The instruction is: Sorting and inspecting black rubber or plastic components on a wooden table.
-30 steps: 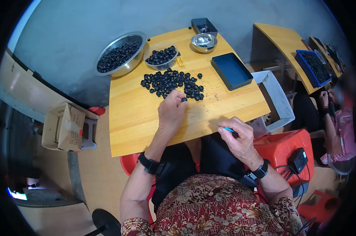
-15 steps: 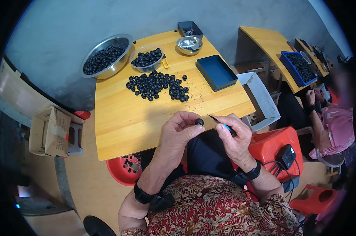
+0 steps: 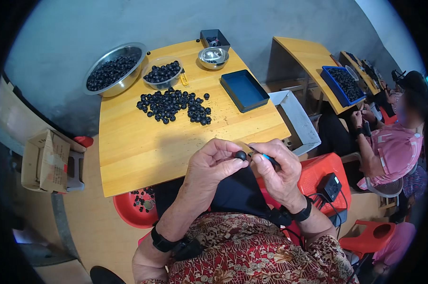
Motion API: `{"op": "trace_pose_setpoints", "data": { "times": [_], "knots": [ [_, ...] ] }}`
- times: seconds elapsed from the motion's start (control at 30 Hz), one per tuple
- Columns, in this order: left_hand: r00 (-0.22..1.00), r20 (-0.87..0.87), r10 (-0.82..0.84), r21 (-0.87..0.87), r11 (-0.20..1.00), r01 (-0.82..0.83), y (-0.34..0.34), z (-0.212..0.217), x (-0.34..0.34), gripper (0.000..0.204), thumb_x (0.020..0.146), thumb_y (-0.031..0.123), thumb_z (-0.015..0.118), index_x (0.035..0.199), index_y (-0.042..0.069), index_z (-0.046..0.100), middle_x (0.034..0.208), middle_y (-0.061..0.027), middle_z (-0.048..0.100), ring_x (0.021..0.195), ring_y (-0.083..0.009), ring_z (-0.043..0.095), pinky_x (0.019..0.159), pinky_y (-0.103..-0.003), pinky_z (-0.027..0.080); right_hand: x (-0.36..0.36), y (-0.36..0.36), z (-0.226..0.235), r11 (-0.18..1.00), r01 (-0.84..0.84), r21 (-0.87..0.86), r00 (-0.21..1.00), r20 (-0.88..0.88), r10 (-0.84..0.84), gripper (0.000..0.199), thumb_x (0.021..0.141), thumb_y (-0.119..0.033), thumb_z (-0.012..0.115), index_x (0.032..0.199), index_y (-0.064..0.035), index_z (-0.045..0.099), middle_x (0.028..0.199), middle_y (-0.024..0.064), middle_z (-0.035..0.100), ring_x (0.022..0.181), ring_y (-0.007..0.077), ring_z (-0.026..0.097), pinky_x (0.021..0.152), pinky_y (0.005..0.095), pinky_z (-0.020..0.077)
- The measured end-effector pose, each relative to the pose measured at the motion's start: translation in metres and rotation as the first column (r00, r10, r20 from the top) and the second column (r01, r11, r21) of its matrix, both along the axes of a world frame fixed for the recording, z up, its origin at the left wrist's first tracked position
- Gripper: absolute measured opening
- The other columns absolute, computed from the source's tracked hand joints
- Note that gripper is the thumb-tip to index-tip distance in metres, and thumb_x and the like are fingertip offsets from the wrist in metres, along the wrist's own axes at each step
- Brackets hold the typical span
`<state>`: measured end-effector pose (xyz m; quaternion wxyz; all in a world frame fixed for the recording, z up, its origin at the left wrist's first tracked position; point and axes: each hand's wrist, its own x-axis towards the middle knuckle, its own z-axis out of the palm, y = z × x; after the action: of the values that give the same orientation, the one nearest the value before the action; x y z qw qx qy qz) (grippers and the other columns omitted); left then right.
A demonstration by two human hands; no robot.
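Note:
Between the thumb and fingers of my left hand (image 3: 214,163) is a round black rubber-like ball (image 3: 241,155). My right hand (image 3: 279,169) grips a small blue-handled knife (image 3: 270,159), its dark pointed blade aimed at the ball. Whether the blade touches the ball I cannot tell. Both hands are above my lap at the table's near edge. Farther off on the wooden table (image 3: 138,156) lies a loose pile of similar black balls (image 3: 169,104), some showing holes.
A steel basin (image 3: 139,57) and a clear plastic bowl (image 3: 163,84) hold black balls. A dark tray (image 3: 245,90), a small steel bowl (image 3: 213,59) and a yellow cutter (image 3: 183,78) share the table. Below sits a red basin (image 3: 126,213). A co-worker (image 3: 389,146) sits at right.
My right hand has brought the knife closer to the ball in my left hand. The whole view has shifted slightly, so the table appears farther left.

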<state>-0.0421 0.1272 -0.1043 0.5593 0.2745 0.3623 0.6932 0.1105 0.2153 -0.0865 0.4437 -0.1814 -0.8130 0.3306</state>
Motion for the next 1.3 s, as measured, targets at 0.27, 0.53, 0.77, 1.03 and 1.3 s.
{"op": "trace_pose_setpoints", "data": {
  "times": [0.27,0.53,0.77,1.03,1.3],
  "knots": [
    [0.994,0.07,-0.079,-0.001,0.997,0.08,-0.002,0.004,0.009,0.024,0.085,-0.002,0.064,0.106,0.004,0.057,0.101,-0.0092,0.065,0.089,-0.015,0.064,0.084,-0.026,0.051,0.014,-0.003,0.0,0.989,0.049,0.138,0.998,-0.033,-0.045,0.019,0.081,-0.001,0.069,0.099,0.0021,0.067,0.079,0.0115,0.064,0.064,0.019,0.059,0.055,0.0279,0.0453],
    [0.989,0.118,-0.087,0.003,0.996,0.087,-0.006,0.002,0.01,0.026,0.083,0.0,0.067,0.107,0.004,0.056,0.099,-0.0089,0.065,0.092,-0.0146,0.063,0.084,-0.025,0.052,0.023,-0.007,0.003,0.888,0.064,0.455,0.993,0.059,-0.102,0.034,0.07,-0.007,0.078,0.102,-0.0014,0.069,0.083,0.0089,0.062,0.065,0.0202,0.058,0.055,0.0294,0.0452],
    [0.983,0.166,-0.081,0.028,0.997,0.077,-0.006,-0.003,0.01,0.027,0.08,-0.005,0.066,0.105,0.002,0.058,0.1,-0.0069,0.064,0.091,-0.0124,0.061,0.083,-0.024,0.051,0.025,-0.007,-0.003,0.825,0.095,0.557,0.987,0.052,-0.149,0.041,0.066,-0.009,0.081,0.105,-0.0033,0.07,0.083,0.0067,0.062,0.063,0.0178,0.054,0.052,0.0276,0.0413],
    [0.976,0.204,-0.076,0.007,0.997,0.076,-0.007,-0.004,0.01,0.025,0.083,0.001,0.068,0.105,0.001,0.057,0.098,-0.01,0.066,0.09,-0.0145,0.065,0.081,-0.023,0.054,0.024,-0.005,-0.007,0.82,0.097,0.564,0.987,0.049,-0.15,0.041,0.066,-0.008,0.081,0.105,-0.0034,0.069,0.083,0.0065,0.061,0.062,0.0178,0.053,0.052,0.0279,0.041],
    [0.97,0.234,-0.059,0.004,0.998,0.06,-0.006,-0.011,0.011,0.021,0.085,0.001,0.067,0.104,0.0,0.058,0.097,-0.012,0.067,0.088,-0.0161,0.066,0.08,-0.024,0.054,0.02,-0.004,-0.012,0.822,0.105,0.56,0.987,0.046,-0.157,0.04,0.066,-0.007,0.081,0.104,-0.0019,0.069,0.082,0.007,0.06,0.064,0.0188,0.055,0.053,0.0288,0.0432]
  ]
}}
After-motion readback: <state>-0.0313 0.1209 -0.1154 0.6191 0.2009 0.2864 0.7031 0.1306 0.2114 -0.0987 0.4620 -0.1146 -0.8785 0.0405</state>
